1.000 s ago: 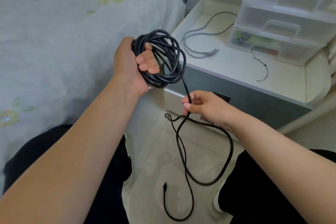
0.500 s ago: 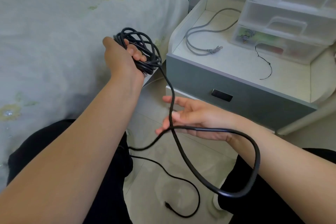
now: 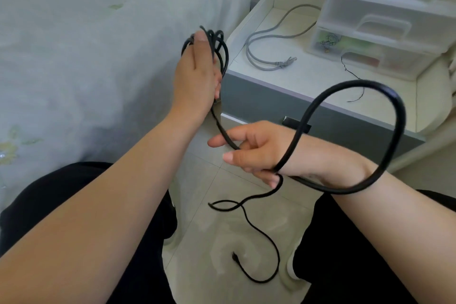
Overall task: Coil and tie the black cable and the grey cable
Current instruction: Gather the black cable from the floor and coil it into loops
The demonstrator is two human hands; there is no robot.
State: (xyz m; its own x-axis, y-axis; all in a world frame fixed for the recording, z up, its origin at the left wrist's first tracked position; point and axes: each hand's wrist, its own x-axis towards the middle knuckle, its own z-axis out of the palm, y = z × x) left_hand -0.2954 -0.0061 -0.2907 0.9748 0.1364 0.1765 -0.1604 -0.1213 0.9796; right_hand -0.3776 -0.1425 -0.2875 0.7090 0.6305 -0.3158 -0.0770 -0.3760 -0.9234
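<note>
My left hand (image 3: 197, 81) grips the coiled black cable (image 3: 350, 136) — my right hand (image 3: 256, 150) holds its loose loop; grey cable (image 3: 266, 39) on the tabletop (image 3: 320, 81).

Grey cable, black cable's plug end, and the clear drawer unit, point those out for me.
grey cable (image 3: 259, 36): head view, on its looped run on the nightstand top.
black cable's plug end (image 3: 235, 257): head view, on the connector lying on the floor tiles.
clear drawer unit (image 3: 385, 29): head view, on its middle drawer front.
</note>
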